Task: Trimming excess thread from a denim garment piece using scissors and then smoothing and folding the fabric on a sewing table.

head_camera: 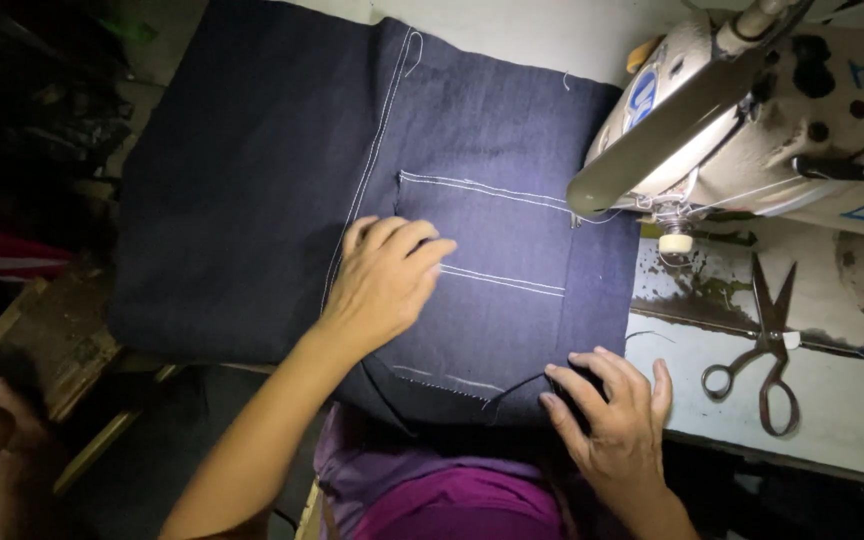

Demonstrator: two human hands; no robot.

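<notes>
The denim (282,190) is spread flat on the table (852,400), partly under the sewing machine (752,110). The left hand (384,280) is laid open, palm down, on it. The right hand (612,415) is pressed open at its near edge. Scissors (767,350) are lying beside.
</notes>
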